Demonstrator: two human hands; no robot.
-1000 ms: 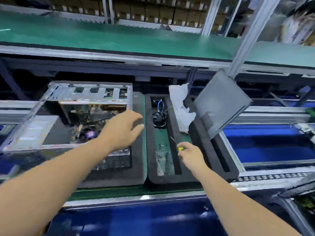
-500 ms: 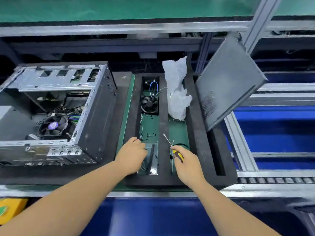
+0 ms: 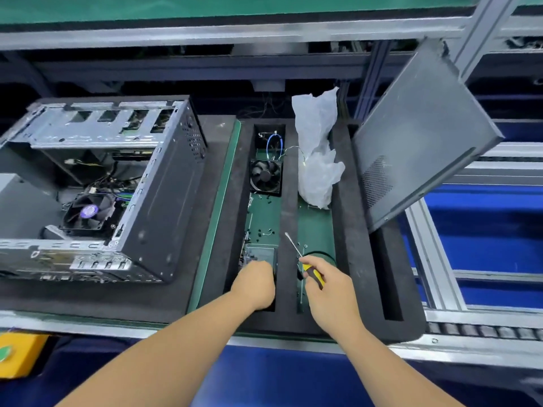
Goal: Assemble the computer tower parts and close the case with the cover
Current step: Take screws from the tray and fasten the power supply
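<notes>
The open computer tower (image 3: pixel 97 186) lies on its side on a black foam pad at the left, its CPU fan showing inside. A dark grey side cover (image 3: pixel 417 136) leans upright in the right slot of a black foam tray (image 3: pixel 355 230). My left hand (image 3: pixel 255 284) reaches down into the tray's left compartment, fingers curled over a small part by a clear bag; what it grips is hidden. My right hand (image 3: pixel 326 286) holds a yellow-handled screwdriver (image 3: pixel 305 262), tip pointing up and left. A loose case fan (image 3: pixel 266 177) and small screws lie in the same left compartment.
A crumpled white plastic bag (image 3: pixel 317 151) stands in the tray's middle compartment. Blue and white wires (image 3: pixel 274 142) lie behind the loose fan. An aluminium frame post (image 3: pixel 482 27) rises behind the cover. A yellow box (image 3: pixel 17 355) sits at the lower left edge.
My left hand moved from above the tower down into the tray's left compartment and closed its fingers there. My right hand kept the screwdriver. The view tilted down and closer.
</notes>
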